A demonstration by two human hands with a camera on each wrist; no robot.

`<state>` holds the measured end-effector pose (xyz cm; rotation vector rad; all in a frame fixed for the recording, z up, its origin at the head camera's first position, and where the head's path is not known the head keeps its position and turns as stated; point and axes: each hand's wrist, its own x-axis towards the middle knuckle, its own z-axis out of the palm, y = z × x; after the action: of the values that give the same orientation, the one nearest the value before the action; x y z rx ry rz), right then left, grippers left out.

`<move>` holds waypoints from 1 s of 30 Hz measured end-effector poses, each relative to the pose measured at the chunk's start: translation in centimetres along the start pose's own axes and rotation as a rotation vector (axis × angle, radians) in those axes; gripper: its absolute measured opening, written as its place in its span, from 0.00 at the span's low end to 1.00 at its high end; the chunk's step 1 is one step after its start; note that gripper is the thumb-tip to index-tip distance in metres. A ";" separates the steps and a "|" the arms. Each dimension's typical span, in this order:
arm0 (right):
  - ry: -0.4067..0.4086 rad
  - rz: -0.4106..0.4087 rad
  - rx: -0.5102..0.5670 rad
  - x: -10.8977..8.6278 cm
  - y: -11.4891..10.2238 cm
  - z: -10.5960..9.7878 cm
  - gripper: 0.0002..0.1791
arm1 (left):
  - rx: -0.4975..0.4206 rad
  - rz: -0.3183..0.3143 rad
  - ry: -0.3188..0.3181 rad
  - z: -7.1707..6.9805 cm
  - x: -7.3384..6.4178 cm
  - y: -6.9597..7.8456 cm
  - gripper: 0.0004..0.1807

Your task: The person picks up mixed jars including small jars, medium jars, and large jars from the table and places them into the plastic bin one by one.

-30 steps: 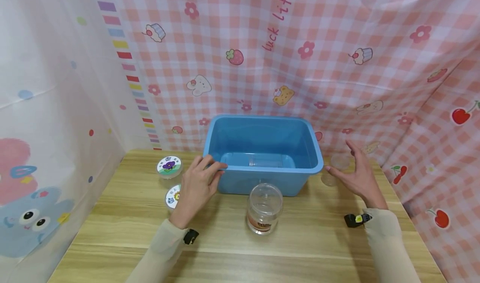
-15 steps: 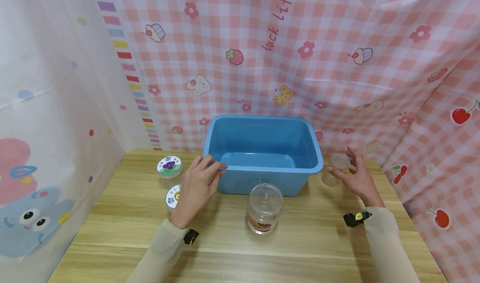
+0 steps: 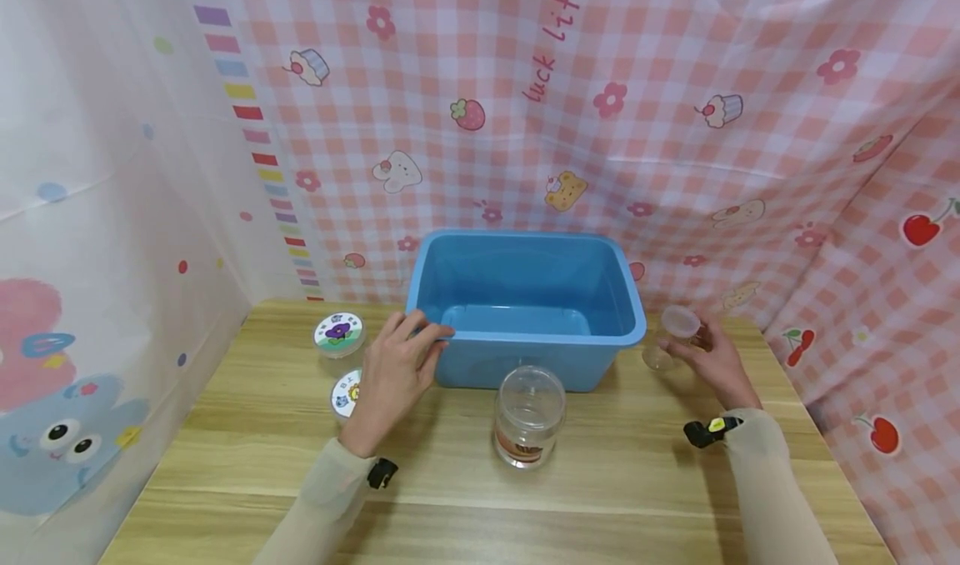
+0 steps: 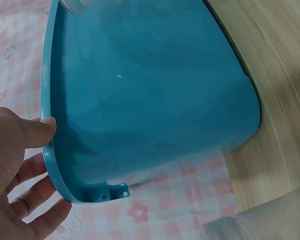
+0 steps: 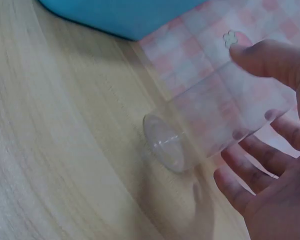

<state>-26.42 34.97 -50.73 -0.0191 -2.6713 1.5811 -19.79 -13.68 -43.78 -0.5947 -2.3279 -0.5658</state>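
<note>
Pink cloth w/ "luck life"

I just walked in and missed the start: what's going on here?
A person's left hand grips the near rim of a blue bin at its left end. The right hand is curled round a clear cup to the right of the bin; whether the cup's base is off the table is hard to tell. A clear jar stands in front of the bin, and two tubs with printed lids sit to its left.
</note>
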 end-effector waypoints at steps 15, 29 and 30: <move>0.043 -0.001 0.054 0.3 1.2 0.7 0.39 | 0.004 0.003 0.002 0.0 0.0 0.0 0.05; 0.023 -0.017 0.038 -0.3 0.1 0.2 0.35 | 0.008 -0.002 -0.002 0.1 0.0 -0.1 0.05; 0.024 -0.017 0.029 -0.4 0.0 0.1 0.36 | 0.008 -0.001 -0.003 0.1 0.0 -0.1 0.05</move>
<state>-26.01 34.90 -50.73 -0.0139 -2.6233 1.6040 -19.89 -13.72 -43.91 -0.5908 -2.3321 -0.5569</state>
